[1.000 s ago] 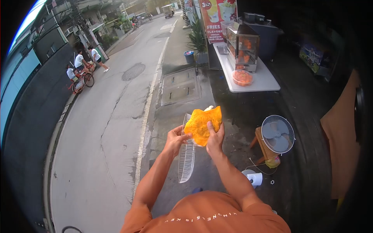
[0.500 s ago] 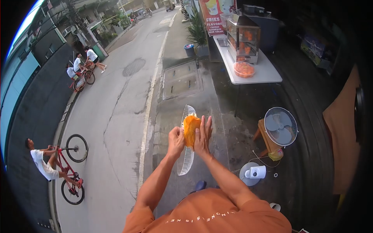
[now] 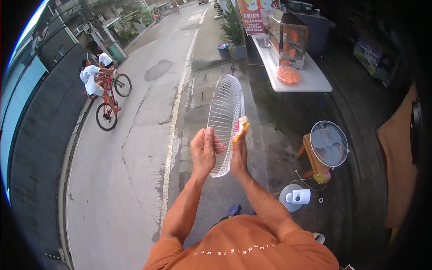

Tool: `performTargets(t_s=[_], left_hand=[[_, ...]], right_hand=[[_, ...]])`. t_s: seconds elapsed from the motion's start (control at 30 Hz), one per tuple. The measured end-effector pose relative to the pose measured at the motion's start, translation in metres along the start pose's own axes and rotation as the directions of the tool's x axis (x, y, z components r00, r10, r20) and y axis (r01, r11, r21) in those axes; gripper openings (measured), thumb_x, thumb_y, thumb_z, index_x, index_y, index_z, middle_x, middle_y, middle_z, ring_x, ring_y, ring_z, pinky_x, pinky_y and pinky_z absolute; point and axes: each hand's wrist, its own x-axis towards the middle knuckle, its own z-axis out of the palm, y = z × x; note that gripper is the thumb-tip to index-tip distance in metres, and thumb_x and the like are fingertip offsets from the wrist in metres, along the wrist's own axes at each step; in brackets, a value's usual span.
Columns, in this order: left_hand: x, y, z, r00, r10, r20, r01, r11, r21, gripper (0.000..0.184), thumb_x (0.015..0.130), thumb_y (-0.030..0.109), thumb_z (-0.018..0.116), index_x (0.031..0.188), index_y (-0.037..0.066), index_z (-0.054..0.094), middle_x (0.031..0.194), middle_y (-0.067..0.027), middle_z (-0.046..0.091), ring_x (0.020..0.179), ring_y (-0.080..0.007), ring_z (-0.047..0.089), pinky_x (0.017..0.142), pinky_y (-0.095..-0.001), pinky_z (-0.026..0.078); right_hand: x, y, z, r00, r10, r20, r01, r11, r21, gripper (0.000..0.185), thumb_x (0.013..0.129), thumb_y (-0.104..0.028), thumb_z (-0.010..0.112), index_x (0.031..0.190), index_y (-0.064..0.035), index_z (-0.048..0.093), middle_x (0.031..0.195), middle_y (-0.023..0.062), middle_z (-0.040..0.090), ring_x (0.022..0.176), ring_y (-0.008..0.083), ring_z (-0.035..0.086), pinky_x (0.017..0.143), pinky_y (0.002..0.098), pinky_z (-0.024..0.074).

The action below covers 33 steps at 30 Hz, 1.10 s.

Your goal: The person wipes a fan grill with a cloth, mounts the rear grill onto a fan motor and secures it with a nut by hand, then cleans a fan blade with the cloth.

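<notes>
Hands (image 3: 204, 150) (image 3: 239, 157) close together, arms (image 3: 182, 211) forward

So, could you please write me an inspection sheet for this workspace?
Surface: no worktop under the work; pavement below, with dark patches.
Job's things: wire guard, held up; orange cloth at its edge.
Clutter: round white base and small loose piece on the ground; fan head at wooden stool.
Grips: left grip pinches the guard's rim; right grip is at the cloth, closure unclear.
Cables: pale cord, loosely looped near the stool.
Surroundings: person on a red bicycle, on the road; white table with display case.
</notes>
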Motion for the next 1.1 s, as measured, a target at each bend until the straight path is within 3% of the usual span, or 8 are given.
performTargets(t_s=[0.27, 0.5, 0.63, 0.73, 0.8, 0.93, 1.03, 1.1], left_hand=[[0.016, 0.009, -0.013, 0.991, 0.054, -0.125, -0.059, 0.998, -0.034, 0.047, 0.111, 0.042, 0.051, 0.08, 0.007, 0.058, 0.064, -0.0004, 0.058, 0.053, -0.0078, 0.057, 0.051, -0.0236, 0.046], [0.017, 0.029, 0.0, 0.977, 0.064, -0.202, -0.11, 0.969, -0.222, 0.044, 0.11, 0.04, 0.053, 0.082, 0.007, 0.058, 0.066, -0.0013, 0.058, 0.053, -0.0095, 0.059, 0.05, -0.025, 0.05], [0.022, 0.037, -0.001, 0.983, 0.014, -0.183, -0.072, 0.947, -0.313, 0.044, 0.109, 0.042, 0.055, 0.083, 0.007, 0.059, 0.067, -0.0016, 0.059, 0.055, -0.0089, 0.059, 0.051, -0.0245, 0.05], [0.012, 0.047, -0.003, 0.987, 0.017, -0.159, -0.06, 0.961, -0.269, 0.043, 0.109, 0.043, 0.055, 0.082, 0.009, 0.056, 0.069, -0.0013, 0.057, 0.053, -0.0083, 0.056, 0.048, -0.0258, 0.052], [0.005, 0.054, 0.001, 0.991, 0.058, -0.123, -0.089, 0.961, -0.263, 0.044, 0.109, 0.044, 0.054, 0.08, 0.011, 0.053, 0.067, -0.0001, 0.054, 0.051, -0.007, 0.055, 0.042, -0.0275, 0.052], [0.008, 0.03, -0.012, 0.989, 0.146, -0.035, -0.151, 0.955, -0.257, 0.036, 0.108, 0.035, 0.058, 0.093, 0.003, 0.061, 0.084, -0.0044, 0.066, 0.074, -0.0143, 0.069, 0.066, -0.0318, 0.062], [0.001, 0.024, -0.006, 0.934, 0.338, 0.117, -0.334, 0.941, -0.047, 0.033, 0.105, 0.02, 0.064, 0.13, -0.002, 0.06, 0.124, -0.0079, 0.066, 0.116, -0.018, 0.065, 0.101, -0.034, 0.052], [-0.004, 0.024, 0.002, 0.936, 0.346, 0.062, -0.346, 0.938, -0.023, 0.036, 0.105, 0.018, 0.062, 0.135, -0.001, 0.059, 0.129, -0.0084, 0.065, 0.117, -0.0172, 0.064, 0.099, -0.0328, 0.052]], right_hand=[[-0.003, -0.028, -0.007, 0.849, -0.453, 0.273, 0.529, 0.744, -0.408, 0.064, 0.11, -0.045, 0.04, 0.149, 0.0048, 0.045, 0.156, 0.0302, 0.038, 0.147, 0.0485, 0.035, 0.121, 0.0543, 0.0233], [0.02, -0.067, -0.005, 0.903, -0.421, 0.088, 0.422, 0.831, -0.362, 0.062, 0.108, -0.041, 0.047, 0.15, 0.0048, 0.044, 0.154, 0.0353, 0.039, 0.144, 0.0544, 0.039, 0.121, 0.0575, 0.0303], [0.001, -0.065, 0.006, 0.775, -0.565, 0.283, 0.598, 0.513, -0.616, 0.065, 0.108, -0.045, 0.044, 0.141, 0.0105, 0.051, 0.153, 0.0377, 0.04, 0.146, 0.0561, 0.035, 0.122, 0.0576, 0.0259], [0.04, -0.073, -0.018, 0.905, -0.414, 0.098, 0.416, 0.811, -0.411, 0.066, 0.108, -0.044, 0.042, 0.146, 0.01, 0.047, 0.152, 0.0384, 0.04, 0.146, 0.056, 0.035, 0.124, 0.0604, 0.0218], [0.068, -0.068, -0.032, 0.883, -0.448, 0.141, 0.446, 0.707, -0.549, 0.071, 0.108, -0.042, 0.042, 0.152, 0.0136, 0.034, 0.154, 0.0396, 0.036, 0.148, 0.0561, 0.029, 0.125, 0.0609, 0.0168], [0.042, -0.104, -0.002, 0.867, -0.485, 0.114, 0.488, 0.781, -0.391, 0.072, 0.106, -0.041, 0.046, 0.153, 0.0129, 0.034, 0.16, 0.0388, 0.027, 0.15, 0.0584, 0.023, 0.123, 0.0626, 0.0175], [0.026, -0.121, 0.015, 0.791, -0.547, 0.275, 0.565, 0.481, -0.67, 0.064, 0.102, -0.04, 0.05, 0.15, 0.0025, 0.051, 0.159, 0.0312, 0.037, 0.151, 0.052, 0.028, 0.124, 0.0606, 0.0158], [0.035, -0.129, 0.01, 0.796, -0.52, 0.31, 0.577, 0.495, -0.65, 0.061, 0.104, -0.04, 0.047, 0.152, -0.0028, 0.05, 0.161, 0.0264, 0.037, 0.151, 0.0516, 0.027, 0.124, 0.0602, 0.017]])
